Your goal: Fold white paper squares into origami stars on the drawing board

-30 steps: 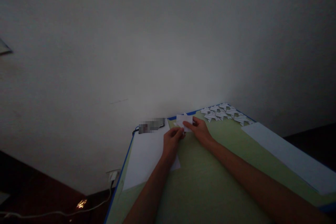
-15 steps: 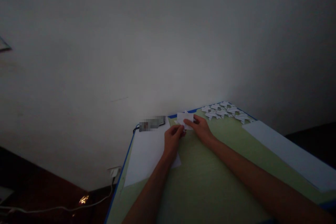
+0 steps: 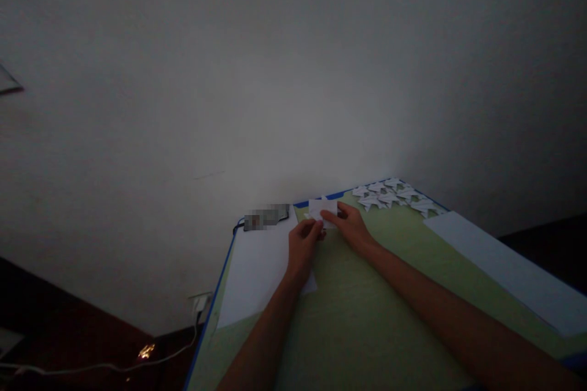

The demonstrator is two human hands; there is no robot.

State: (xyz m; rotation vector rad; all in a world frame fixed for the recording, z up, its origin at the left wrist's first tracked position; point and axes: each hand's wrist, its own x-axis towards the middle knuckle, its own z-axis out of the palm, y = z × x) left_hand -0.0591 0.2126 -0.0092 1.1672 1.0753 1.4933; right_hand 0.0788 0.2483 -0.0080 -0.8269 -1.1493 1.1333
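Note:
A small piece of folded white paper (image 3: 316, 206) is held up between my two hands over the far part of the table. My left hand (image 3: 303, 243) pinches its lower edge between thumb and fingers. From the right side, my right hand (image 3: 349, 221) grips it, thumb across the front and fingers behind. Part of the paper is hidden by my fingers. Just behind it, another bit of white paper peeks out; I cannot tell whether it belongs to the held piece.
Several folded white paper shapes (image 3: 387, 197) lie at the table's far right corner. A long white sheet (image 3: 499, 269) runs along the right edge. On the left, white paper (image 3: 257, 275) lies below a blurred-out device (image 3: 266, 217). The green table (image 3: 367, 317) stands against a wall.
Both hands keep their grip on the folded paper, with only a slight shift of the fingers. The whole view has moved very slightly.

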